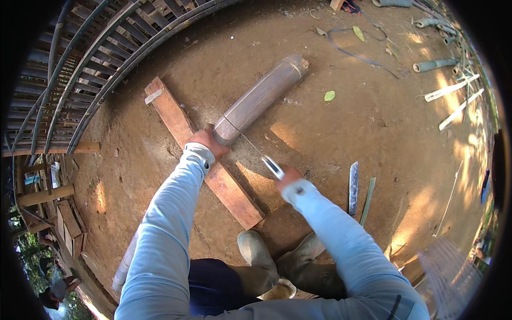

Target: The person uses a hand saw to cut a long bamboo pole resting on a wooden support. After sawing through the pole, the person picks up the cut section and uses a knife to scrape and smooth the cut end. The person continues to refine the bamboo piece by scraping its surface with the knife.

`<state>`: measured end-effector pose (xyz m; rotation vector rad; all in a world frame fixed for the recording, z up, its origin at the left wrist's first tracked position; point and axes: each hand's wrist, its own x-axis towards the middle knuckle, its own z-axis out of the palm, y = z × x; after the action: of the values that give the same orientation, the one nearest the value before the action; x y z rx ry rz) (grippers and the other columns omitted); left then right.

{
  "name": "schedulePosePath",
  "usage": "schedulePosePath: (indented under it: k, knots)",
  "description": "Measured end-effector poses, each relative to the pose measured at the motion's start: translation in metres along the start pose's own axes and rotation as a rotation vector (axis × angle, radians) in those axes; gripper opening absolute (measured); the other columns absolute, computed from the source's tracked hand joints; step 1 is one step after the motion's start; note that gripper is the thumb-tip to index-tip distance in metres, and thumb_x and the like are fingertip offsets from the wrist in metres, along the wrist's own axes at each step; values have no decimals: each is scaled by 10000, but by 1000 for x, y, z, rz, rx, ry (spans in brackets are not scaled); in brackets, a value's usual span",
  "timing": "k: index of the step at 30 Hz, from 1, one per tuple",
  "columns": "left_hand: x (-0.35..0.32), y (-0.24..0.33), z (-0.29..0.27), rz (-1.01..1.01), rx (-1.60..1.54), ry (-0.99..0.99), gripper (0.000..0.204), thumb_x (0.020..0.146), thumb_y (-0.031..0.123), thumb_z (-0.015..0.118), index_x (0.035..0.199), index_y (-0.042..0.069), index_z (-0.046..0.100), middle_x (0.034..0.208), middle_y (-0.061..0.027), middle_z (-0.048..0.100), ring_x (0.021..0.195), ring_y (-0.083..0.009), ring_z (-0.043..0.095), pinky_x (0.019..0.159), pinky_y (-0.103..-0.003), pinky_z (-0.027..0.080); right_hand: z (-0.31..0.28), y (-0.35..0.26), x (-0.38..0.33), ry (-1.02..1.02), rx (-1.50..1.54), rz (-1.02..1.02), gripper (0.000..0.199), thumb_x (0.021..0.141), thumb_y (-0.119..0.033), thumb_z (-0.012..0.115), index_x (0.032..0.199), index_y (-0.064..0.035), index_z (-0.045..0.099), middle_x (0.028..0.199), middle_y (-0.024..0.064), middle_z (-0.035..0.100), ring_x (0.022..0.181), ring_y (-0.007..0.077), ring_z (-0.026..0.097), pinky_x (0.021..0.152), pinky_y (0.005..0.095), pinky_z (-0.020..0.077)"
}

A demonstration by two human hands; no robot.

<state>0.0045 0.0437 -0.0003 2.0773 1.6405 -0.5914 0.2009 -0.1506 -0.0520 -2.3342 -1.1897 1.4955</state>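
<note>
A thick brown bamboo pole [261, 96] lies slanting on the ground, its near end over a reddish wooden plank [230, 191]. My left hand [207, 143] is closed round that near end, above the plank. In my right hand [288, 175] is the handle of a hand saw [272, 167], with white and dark parts. Seen nearly edge-on, the thin blade runs from the handle to a dark cut line across the bamboo, close to my left hand. Some of my left fingers are hidden under the pole.
My boots [256, 248] stand at the plank's near end. Right of them lie a long flat blade [353, 186] and a green strip [368, 200]. A slatted bamboo structure [101, 69] fills the upper left. Cut bamboo pieces [434, 65] lie far right. Another person [57, 290] is at lower left.
</note>
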Motion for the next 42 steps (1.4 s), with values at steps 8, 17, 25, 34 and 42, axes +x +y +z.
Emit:
schedulePosePath:
  k: [8,17,25,34,42]
  knots:
    - [18,5,-9,20,-29,50,994,575,434,781,1348,-59,397,1124,-271,615,1032,-369,621,923,-371,490,3,128,3,319,-39,-32,241,723,-172,625,928,-49,655,854,228,659,840,418,635,750,448,521]
    - [30,-19,9,45,-66,122,989,581,449,777,1315,-102,406,1116,-282,614,1060,-361,612,932,-370,481,-17,88,-45,128,-51,-225,224,731,-157,604,922,-40,616,819,226,645,822,423,623,747,476,501]
    - [2,9,13,-4,-77,117,978,573,444,783,1314,-77,415,1127,-271,614,1078,-351,605,946,-371,472,-25,36,8,14,-74,-224,288,763,-155,598,1030,-47,614,922,219,655,865,402,630,773,450,504]
    - [-3,11,15,-67,-16,85,986,603,469,757,1360,-32,372,1136,-246,618,1062,-353,613,928,-371,486,-16,107,-17,65,-76,-183,286,753,-129,603,1027,-73,661,941,208,666,907,365,647,846,417,515]
    - [-5,16,12,-92,-41,53,950,617,454,771,1362,13,380,1232,-201,579,1130,-330,578,972,-391,462,-9,-12,41,-25,-136,-78,331,806,-134,582,1122,-38,611,1036,220,646,945,362,646,860,416,516]
